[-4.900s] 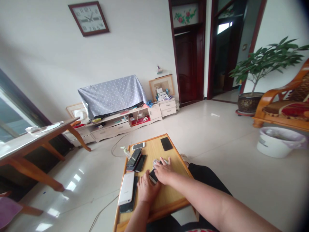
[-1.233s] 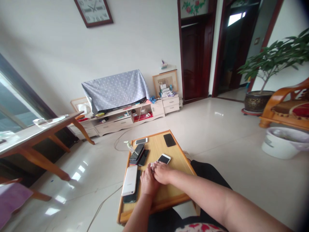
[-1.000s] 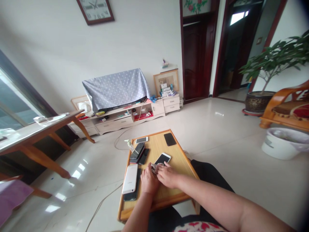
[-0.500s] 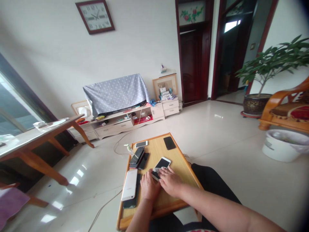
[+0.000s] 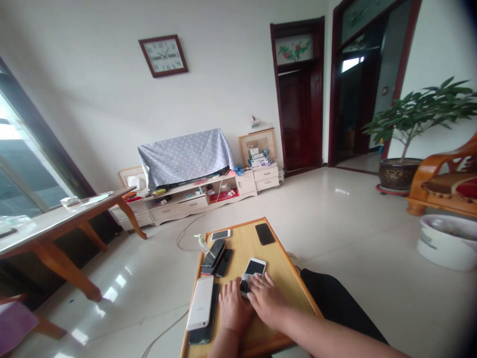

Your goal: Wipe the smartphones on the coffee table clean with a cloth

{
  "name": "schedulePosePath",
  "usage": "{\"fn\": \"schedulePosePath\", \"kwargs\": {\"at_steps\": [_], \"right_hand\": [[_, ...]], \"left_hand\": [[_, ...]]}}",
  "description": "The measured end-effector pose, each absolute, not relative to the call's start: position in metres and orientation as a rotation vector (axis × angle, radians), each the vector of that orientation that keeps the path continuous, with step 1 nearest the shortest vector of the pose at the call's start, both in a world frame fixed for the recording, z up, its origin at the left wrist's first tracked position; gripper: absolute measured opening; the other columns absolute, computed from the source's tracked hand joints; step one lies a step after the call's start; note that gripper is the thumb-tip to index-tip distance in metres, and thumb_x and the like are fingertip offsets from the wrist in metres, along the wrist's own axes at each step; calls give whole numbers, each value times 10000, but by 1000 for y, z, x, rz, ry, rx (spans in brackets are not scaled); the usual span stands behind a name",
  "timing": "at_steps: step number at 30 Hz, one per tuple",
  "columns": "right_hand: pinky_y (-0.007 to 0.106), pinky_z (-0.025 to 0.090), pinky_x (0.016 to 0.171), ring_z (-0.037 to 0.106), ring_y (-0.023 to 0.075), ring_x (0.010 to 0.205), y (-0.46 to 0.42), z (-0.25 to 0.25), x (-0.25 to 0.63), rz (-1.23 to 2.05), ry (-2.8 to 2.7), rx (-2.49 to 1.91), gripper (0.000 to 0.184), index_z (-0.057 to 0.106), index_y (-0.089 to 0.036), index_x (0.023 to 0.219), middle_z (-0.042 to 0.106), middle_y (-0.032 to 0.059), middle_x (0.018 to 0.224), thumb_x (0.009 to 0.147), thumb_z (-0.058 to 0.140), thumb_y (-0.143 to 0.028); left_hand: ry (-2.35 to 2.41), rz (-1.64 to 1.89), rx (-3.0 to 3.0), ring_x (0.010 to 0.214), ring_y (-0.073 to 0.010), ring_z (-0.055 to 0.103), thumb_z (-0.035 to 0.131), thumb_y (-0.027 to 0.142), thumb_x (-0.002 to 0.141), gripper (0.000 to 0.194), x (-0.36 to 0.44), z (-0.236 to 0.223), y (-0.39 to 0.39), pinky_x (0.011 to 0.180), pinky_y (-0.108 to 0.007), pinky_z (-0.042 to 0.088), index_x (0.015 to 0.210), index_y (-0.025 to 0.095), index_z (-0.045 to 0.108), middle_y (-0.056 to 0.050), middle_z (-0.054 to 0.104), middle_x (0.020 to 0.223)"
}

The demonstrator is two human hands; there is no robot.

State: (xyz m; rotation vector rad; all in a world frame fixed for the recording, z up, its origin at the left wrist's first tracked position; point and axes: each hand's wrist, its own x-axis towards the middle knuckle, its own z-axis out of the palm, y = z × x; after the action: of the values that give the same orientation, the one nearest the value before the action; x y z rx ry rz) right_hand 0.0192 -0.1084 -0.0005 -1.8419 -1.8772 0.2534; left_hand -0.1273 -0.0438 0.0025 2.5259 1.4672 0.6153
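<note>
A white smartphone [image 5: 256, 267] with a dark screen lies on the small wooden table, its lower end partly covered by my hands. Along its lower left edge my left hand [image 5: 234, 303] steadies it with bent fingers. From the right, my right hand [image 5: 266, 298] presses a thin pale cloth [image 5: 250, 276] onto the screen; the cloth is mostly hidden under the fingers. Left of my hands, a white phone [image 5: 201, 303] rests face down on a dark phone [image 5: 204, 334]. Beyond them are several stacked dark phones [image 5: 214, 254] and a clear pump bottle [image 5: 204, 244].
Another white phone [image 5: 221, 235] and a black phone [image 5: 264, 233] lie at the far end of the wooden table [image 5: 242, 238], which has a raised rim. A white bin [image 5: 443, 248] stands on the floor at right. A cable [image 5: 164, 330] runs along the floor at left.
My view has tilted upward, so the table sits lower in the picture. The phone between my hands has turned a little to point more straight ahead. Both hands stay on it.
</note>
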Motion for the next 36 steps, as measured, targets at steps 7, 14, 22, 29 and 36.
{"fn": "schedulePosePath", "kwargs": {"at_steps": [7,14,22,29,36], "right_hand": [[548,105,1235,344,303,1473,-90,16,37,256,-1770,-2035,566,575,-138,1409,468,156,1535,1050,245,-426],[515,126,1242,389,247,1448,-109,8,10,310,-2010,-1699,513,513,-222,1466,515,77,1515,1056,229,-341],[547,141,1227,358,294,1464,-89,16,27,287,-1867,-1936,523,586,-156,1394,481,140,1532,1044,266,-376],[542,104,1238,369,250,1458,-105,10,19,299,-1990,-1730,496,505,-250,1470,506,57,1524,1050,254,-332],[568,117,1224,371,278,1455,-90,20,34,291,-1862,-1930,487,595,-203,1382,506,97,1520,1039,284,-355]], "left_hand": [[1444,619,2509,1161,-303,561,641,542,795,567,-128,1,-41,986,-408,389,1263,232,562,-103,636,1196],[1420,612,2539,1160,-261,563,569,222,806,505,-132,-9,-35,1012,-377,377,1309,221,522,-96,629,1250],[1451,670,2521,1154,-303,574,629,451,812,528,-129,-4,-39,989,-406,408,1274,208,546,-113,644,1199],[1437,648,2532,1164,-278,581,614,305,802,523,-130,-8,-36,1004,-387,413,1310,215,528,-107,647,1230],[1419,706,2531,1152,-319,593,653,492,783,591,-128,-7,-36,992,-427,443,1287,204,542,-127,653,1212]]}}
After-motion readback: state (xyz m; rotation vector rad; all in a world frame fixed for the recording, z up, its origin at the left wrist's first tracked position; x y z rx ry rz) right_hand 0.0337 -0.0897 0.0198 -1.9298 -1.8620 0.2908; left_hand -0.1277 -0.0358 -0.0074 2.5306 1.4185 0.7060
